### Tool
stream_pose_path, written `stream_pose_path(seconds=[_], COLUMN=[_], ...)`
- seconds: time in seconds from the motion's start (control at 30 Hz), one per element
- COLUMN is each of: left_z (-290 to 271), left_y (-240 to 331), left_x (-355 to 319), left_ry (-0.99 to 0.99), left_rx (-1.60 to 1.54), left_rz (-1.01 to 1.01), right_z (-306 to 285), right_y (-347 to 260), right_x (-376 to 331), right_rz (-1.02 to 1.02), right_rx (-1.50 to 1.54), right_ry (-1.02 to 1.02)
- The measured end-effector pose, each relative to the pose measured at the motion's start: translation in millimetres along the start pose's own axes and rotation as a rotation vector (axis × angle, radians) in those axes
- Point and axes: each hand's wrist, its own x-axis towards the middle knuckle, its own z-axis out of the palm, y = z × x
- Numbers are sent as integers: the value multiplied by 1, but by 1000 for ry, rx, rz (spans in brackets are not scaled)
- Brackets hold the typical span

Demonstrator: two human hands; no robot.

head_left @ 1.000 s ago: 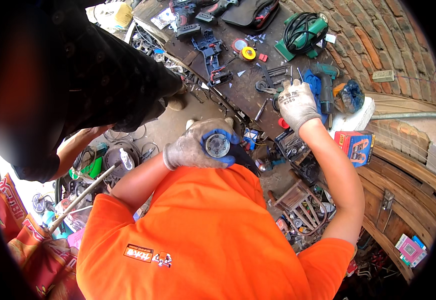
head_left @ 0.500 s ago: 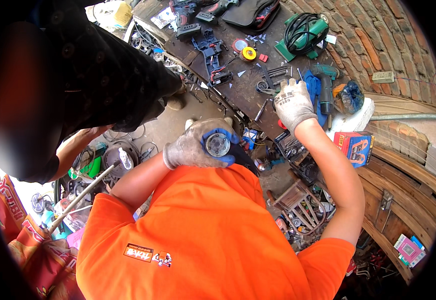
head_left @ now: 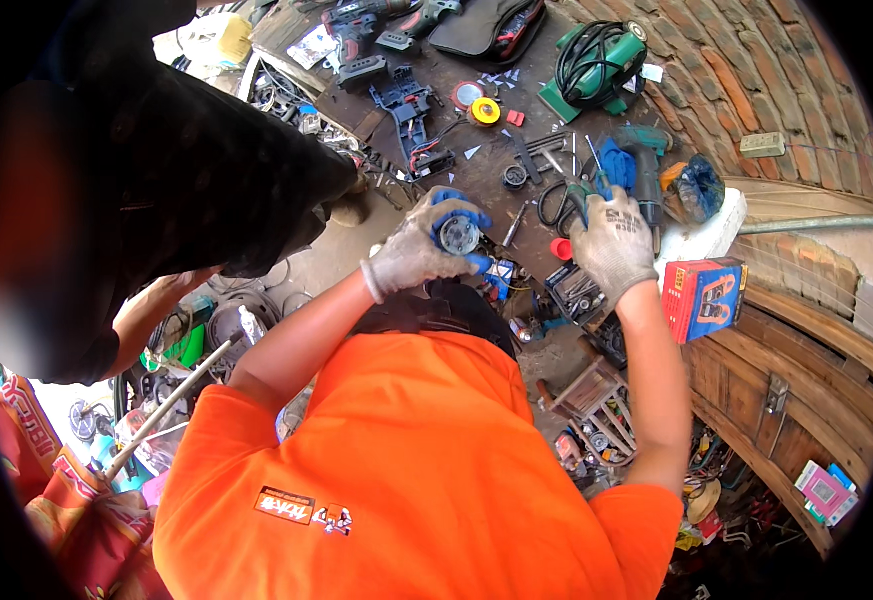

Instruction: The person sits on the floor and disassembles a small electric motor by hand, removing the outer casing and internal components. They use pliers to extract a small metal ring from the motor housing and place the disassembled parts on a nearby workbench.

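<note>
My left hand (head_left: 419, 245), in a grey-white glove with blue fingertips, is closed around a round, grey cup-like part (head_left: 460, 235). It holds the part near the bench's front edge, its round face turned up. Over the bench on the right, my right hand (head_left: 614, 243), gloved too, has its fingers bent down among the tools. What they grip is mostly hidden. Black-looped scissors (head_left: 554, 205) lie just left of its fingers. A blue cloth (head_left: 617, 165) and a grey-green power drill (head_left: 647, 180) lie just beyond it.
On the bench stand a green machine with coiled black cable (head_left: 597, 70), an opened tool housing (head_left: 409, 112), a yellow disc (head_left: 485, 111) and a red cap (head_left: 562, 248). A red-and-blue box (head_left: 705, 298) sits at right. A person in dark clothes (head_left: 217, 160) is close on my left.
My left hand has moved forward and right with the round part, away from my body. My right hand has drawn slightly back and right, its fingers now bent; scissors show beside it.
</note>
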Motion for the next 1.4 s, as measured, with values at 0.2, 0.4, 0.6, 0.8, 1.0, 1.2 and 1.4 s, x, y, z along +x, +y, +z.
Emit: stream_pose_path(seconds=[0.2,0.4,0.6,0.8,1.0,1.2,1.4], left_z=[23,25,29,28,40,46,51], left_y=[-24,-46,-66,-57,-51,-61,-57], left_x=[44,52,53,62,70,71,70], left_ry=[106,81,53,-85,-179,-198,-214], left_rx=[194,313,249,463,821,941,1019], left_rz=[-116,-119,-91,16,170,245,272], right_z=[73,106,99,90,94,133,144], right_y=[-39,-59,-59,-61,-70,-116,-146], right_x=[6,27,29,8,-73,-146,-182], right_rz=[302,319,349,420,566,711,791], right_rx=[251,153,125,225,539,870,963], right_ry=[-11,23,-120,30,418,487,385])
